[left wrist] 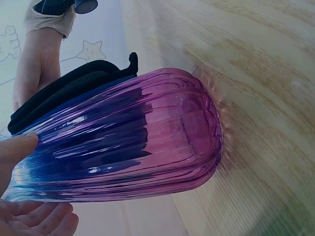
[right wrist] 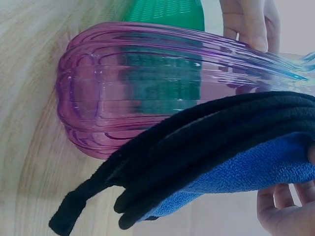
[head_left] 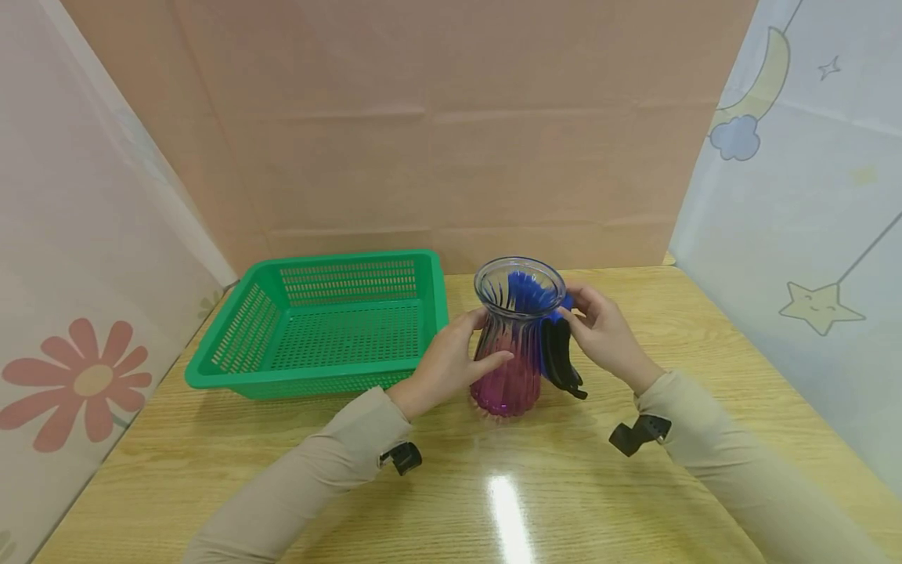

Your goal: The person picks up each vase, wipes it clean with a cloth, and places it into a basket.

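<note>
A ribbed glass vase (head_left: 507, 380), clear-blue at its flared rim and pink-purple at its base, stands upright on the table. My left hand (head_left: 444, 364) holds it below the rim, thumb on the near side and fingers on the far side. In my right hand (head_left: 604, 333) is a folded blue cloth (right wrist: 236, 172) with black edging and a small black loop. The cloth hangs along the vase's right side, and its blue part shows through the glass. Part of the right fingers is hidden behind the cloth.
A green plastic basket (head_left: 443, 313) with slotted walls stands left of the vase. The wooden table (head_left: 338, 486) ends at a tan backdrop (head_left: 423, 172). Printed cloth walls rise on the left and right. A light reflection lies on the tabletop in front.
</note>
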### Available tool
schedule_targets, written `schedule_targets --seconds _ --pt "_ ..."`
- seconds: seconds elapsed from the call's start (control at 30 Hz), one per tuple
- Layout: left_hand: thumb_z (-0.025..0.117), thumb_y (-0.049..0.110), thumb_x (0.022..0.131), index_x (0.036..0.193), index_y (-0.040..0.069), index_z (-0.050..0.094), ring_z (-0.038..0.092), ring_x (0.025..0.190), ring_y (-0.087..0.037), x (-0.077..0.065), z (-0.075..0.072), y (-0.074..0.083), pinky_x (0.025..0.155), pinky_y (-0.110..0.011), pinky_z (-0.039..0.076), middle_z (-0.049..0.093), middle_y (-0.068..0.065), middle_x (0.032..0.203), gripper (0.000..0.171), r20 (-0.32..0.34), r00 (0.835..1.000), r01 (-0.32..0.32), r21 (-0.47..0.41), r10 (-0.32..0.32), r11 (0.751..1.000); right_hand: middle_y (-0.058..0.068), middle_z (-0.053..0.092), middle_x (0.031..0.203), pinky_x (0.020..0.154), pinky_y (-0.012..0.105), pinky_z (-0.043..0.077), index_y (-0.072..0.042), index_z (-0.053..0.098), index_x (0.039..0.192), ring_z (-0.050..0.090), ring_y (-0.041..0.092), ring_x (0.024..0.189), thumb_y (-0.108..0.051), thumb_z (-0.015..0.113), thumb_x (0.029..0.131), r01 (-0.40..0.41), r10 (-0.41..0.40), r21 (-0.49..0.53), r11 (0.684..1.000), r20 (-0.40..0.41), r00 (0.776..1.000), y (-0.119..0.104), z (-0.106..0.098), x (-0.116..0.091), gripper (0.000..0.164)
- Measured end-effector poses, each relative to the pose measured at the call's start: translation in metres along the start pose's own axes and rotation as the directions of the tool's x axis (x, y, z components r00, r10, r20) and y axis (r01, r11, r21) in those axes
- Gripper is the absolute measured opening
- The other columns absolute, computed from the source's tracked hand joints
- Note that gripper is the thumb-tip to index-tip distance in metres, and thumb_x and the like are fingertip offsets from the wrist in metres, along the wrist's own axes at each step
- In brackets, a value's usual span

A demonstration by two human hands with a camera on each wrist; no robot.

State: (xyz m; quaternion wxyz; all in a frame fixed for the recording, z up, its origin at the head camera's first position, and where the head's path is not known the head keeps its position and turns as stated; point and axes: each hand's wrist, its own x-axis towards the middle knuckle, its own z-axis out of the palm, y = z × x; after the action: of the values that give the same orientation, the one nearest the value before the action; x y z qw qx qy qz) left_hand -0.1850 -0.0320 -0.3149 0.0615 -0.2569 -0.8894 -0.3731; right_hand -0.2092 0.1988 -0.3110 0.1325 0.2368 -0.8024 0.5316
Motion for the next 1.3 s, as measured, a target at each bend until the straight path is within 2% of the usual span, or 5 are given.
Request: schedule_targets --seconds 0.13,0.23,0.63,1.03,1.3 --pt "0.067 0.033 0.085 0.138 0.003 0.041 0.053 0.123 -0.024 0.0 0.0 0.001 0.103 -0.04 0.045 0.056 -0.012 0.13 0.066 -0.002 1.0 -0.004 0.0 0.004 1.0 0.018 0.061 0.107 0.078 0.004 0.048 0.011 0.052 0.116 0.055 -0.011 0.09 0.003 0.052 0.092 -0.03 0.029 -0.064 0.998 -0.002 1.0 0.001 0.002 -0.002 0.026" --pt "0.067 0.033 0.086 0.137 0.003 0.041 0.053 0.122 -0.024 -0.001 0.0 0.001 0.102 -0.04 0.045 0.056 -0.013 0.129 0.065 -0.005 1.0 -0.01 0.0 0.01 1.0 0.027 0.059 0.109 0.078 0.003 0.047 0.01 0.052 0.116 0.054 -0.012 0.09 0.002 0.052 0.092 -0.038 0.038 -0.076 0.996 0.007 0.999 0.003 0.003 -0.003 0.025" --pt "0.072 0.036 0.08 0.139 0.004 0.038 0.05 0.125 -0.028 0.0 0.005 0.002 0.102 -0.044 0.045 0.05 -0.014 0.135 0.076 -0.031 0.999 -0.006 0.02 0.007 1.0 0.025 0.057 0.119 0.082 0.004 0.045 0.009 0.05 0.121 0.051 -0.016 0.095 -0.001 0.051 0.093 -0.066 0.071 -0.088 0.994 0.064 0.995 0.016 0.006 -0.008 0.03" --pt "0.074 0.036 0.079 0.134 0.0 0.042 0.054 0.105 -0.024 0.0 0.013 0.004 0.089 -0.037 0.052 0.049 -0.014 0.118 0.073 -0.118 0.992 -0.03 0.072 0.038 0.997 0.021 0.057 0.121 0.087 0.018 0.05 0.005 0.051 0.121 0.048 -0.017 0.098 -0.004 0.05 0.095 -0.097 0.113 -0.151 0.984 0.099 0.989 0.023 0.005 -0.011 0.028" --pt "0.073 0.033 0.08 0.134 0.001 0.041 0.056 0.104 -0.026 0.001 0.01 0.002 0.088 -0.039 0.052 0.049 -0.015 0.118 0.07 -0.098 0.994 -0.048 0.064 0.054 0.997 0.022 0.057 0.119 0.085 0.018 0.05 0.005 0.051 0.121 0.049 -0.015 0.096 -0.005 0.05 0.095 -0.097 0.114 -0.16 0.982 0.106 0.988 0.023 0.003 -0.011 0.028"
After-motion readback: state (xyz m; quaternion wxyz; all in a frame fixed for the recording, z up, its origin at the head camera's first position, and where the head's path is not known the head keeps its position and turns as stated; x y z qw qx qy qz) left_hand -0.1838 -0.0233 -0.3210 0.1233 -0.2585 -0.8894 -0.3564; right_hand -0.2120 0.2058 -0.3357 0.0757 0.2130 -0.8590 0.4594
